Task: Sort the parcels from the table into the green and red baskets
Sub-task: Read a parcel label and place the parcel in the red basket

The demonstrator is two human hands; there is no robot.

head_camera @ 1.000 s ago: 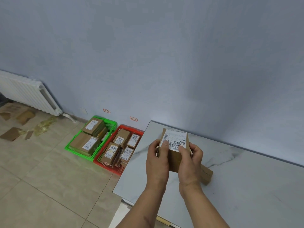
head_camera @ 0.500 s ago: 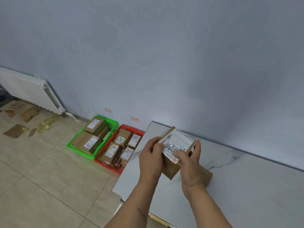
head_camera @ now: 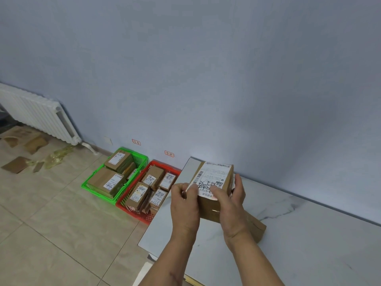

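I hold a brown cardboard parcel (head_camera: 214,182) with a white shipping label above the marble table (head_camera: 309,234). My left hand (head_camera: 184,205) grips its left edge and my right hand (head_camera: 231,205) grips its right side, thumb on the label. A second brown parcel (head_camera: 255,228) lies on the table under my right wrist, mostly hidden. On the floor to the left stand the green basket (head_camera: 97,178) and the red basket (head_camera: 144,216), each with several labelled parcels inside.
A white radiator (head_camera: 39,116) lines the wall at the far left. Cardboard scraps (head_camera: 15,165) and crumpled tape lie on the tiled floor near it. Two small paper tags (head_camera: 169,153) are stuck on the wall above the baskets.
Both hands have turned the parcel, so its label now faces up and towards me at a different angle. The view has shifted slightly; the baskets and the lying parcel stay put.
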